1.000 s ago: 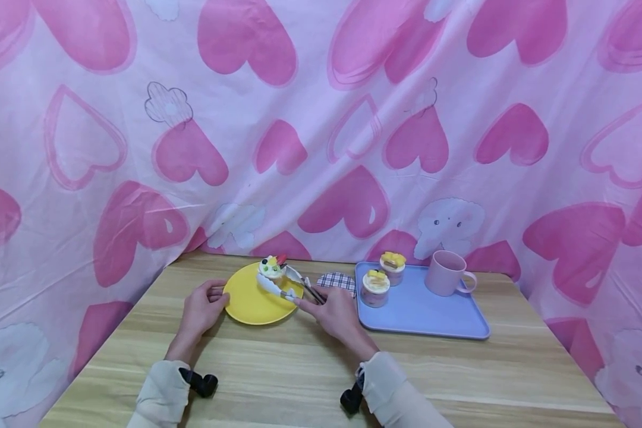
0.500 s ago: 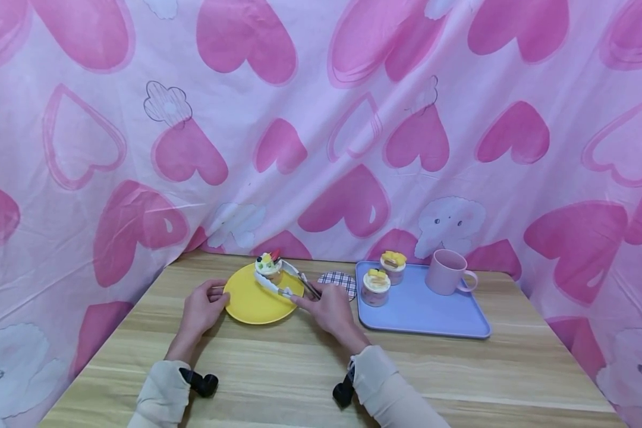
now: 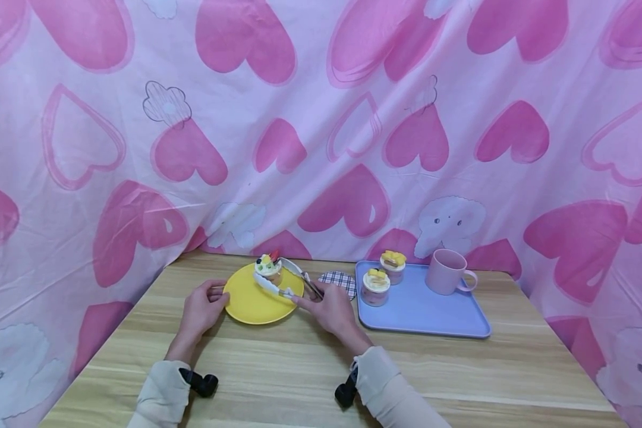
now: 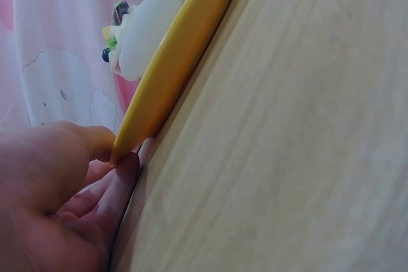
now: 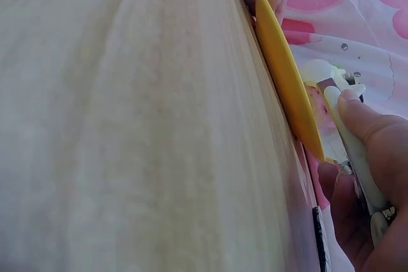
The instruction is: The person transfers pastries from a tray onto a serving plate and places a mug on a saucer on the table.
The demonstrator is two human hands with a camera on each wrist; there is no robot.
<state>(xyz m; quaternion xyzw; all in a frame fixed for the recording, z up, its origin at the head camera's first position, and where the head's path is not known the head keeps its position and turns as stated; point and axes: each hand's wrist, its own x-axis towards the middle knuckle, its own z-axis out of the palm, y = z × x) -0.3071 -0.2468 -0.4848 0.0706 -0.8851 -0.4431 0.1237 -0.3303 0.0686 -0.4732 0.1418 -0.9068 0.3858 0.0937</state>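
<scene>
My left hand [image 3: 202,306] pinches the left rim of a yellow plate [image 3: 246,305], thumb above and fingers beneath, as the left wrist view shows. In my right hand [image 3: 331,309] is a pair of tongs [image 3: 270,287] with white tips, gripped over the plate's right side. A small dessert cup [image 3: 268,268], topped with cream and fruit pieces, stands upright at the back of the plate. The white tips lie on either side of this cup, the near one overlapping its lower front in the head view. The right wrist view shows my thumb along the tongs' handle [image 5: 350,138].
On the right is a blue tray [image 3: 422,315] bearing two more dessert cups, the front one [image 3: 375,289] and the back one [image 3: 393,268], plus a pink mug [image 3: 446,273]. A checked round coaster [image 3: 339,282] lies between plate and tray. Heart-patterned cloth [image 3: 321,119] hangs behind the table.
The dessert cup has shifted slightly left and gone from tilted to upright on the plate. My right hand and the tongs moved a little left. My left hand stays at the plate rim.
</scene>
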